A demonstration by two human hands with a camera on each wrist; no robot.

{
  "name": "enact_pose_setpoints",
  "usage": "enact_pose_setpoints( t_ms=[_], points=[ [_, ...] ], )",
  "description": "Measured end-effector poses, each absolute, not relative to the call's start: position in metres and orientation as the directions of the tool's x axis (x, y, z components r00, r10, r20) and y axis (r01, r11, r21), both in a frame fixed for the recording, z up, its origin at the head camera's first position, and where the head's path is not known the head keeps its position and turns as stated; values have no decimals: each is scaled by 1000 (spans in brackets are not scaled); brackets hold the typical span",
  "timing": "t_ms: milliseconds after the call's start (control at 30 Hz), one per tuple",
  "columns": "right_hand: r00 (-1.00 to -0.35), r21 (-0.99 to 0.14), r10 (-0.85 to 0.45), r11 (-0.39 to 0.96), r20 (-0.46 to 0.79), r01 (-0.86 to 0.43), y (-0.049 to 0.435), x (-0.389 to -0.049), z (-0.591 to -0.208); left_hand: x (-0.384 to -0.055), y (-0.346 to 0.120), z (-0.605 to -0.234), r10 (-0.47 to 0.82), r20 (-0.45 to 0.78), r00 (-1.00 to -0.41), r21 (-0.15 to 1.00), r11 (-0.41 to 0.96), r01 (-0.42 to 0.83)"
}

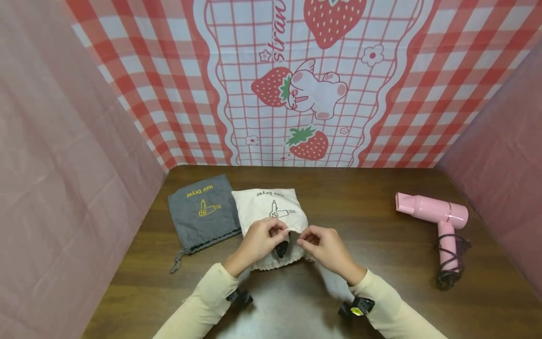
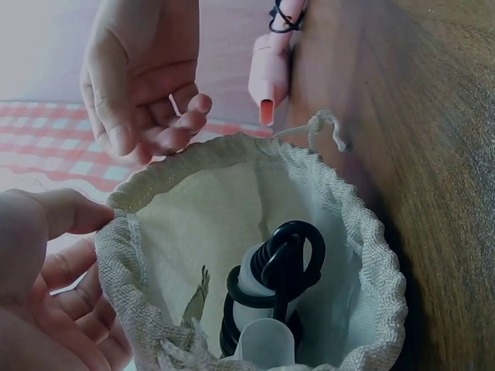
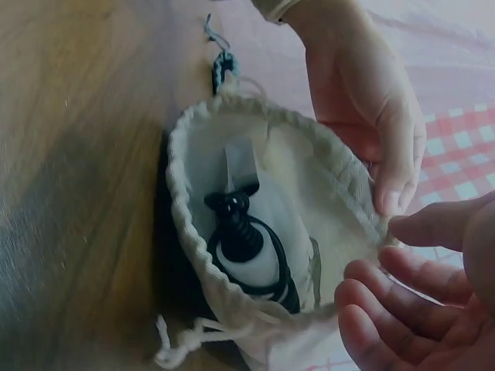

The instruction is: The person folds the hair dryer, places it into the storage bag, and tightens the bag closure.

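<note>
A white drawstring bag [image 1: 250,207] printed "Hair Dryer" lies on the table, its mouth held open toward me. My left hand [image 1: 258,239] pinches the upper rim between thumb and fingers. Close by on the right, my right hand [image 1: 328,246] has loosely bent fingers; in the left wrist view they are beside the rim [image 2: 379,270] with nothing gripped. Inside the bag, a white handle [image 3: 259,267] is wound with black cord [image 2: 302,239]. Whatever it belongs to is hidden deeper in the cloth.
On the left lies a grey drawstring bag [image 1: 182,221], also marked "Hair Dryer", touching or nearly touching the white one. A pink hair dryer [image 1: 429,209] with its black cord wrapped round the handle rests at the right. A checkered strawberry cloth [image 1: 237,108] hangs behind the table.
</note>
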State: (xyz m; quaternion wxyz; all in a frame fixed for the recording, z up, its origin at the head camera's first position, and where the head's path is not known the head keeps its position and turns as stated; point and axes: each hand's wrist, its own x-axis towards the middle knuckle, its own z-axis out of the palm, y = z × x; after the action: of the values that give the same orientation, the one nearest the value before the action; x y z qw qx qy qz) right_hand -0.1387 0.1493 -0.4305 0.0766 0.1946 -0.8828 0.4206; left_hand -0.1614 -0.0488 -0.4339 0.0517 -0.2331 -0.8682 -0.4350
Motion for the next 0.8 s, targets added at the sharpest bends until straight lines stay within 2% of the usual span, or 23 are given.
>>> enact_pose_setpoints(
  t_ms=[133,367,633,800],
  points=[
    [-889,-661,-272,596,369,-457,149,-144,-431,-162,-50,-434,370,310,-876,730,497,468],
    [-847,-533,-342,665,407,-524,145,-147,-438,-162,-52,-437,385,299,-873,749,472,465],
    [-777,-357,-374,729,505,-584,140,-149,-443,-160,-52,-438,401,329,-855,714,487,503],
    [-743,-328,-374,722,555,-609,140,-149,-441,-159,-52,-441,402,335,-852,693,508,512]
  ],
)
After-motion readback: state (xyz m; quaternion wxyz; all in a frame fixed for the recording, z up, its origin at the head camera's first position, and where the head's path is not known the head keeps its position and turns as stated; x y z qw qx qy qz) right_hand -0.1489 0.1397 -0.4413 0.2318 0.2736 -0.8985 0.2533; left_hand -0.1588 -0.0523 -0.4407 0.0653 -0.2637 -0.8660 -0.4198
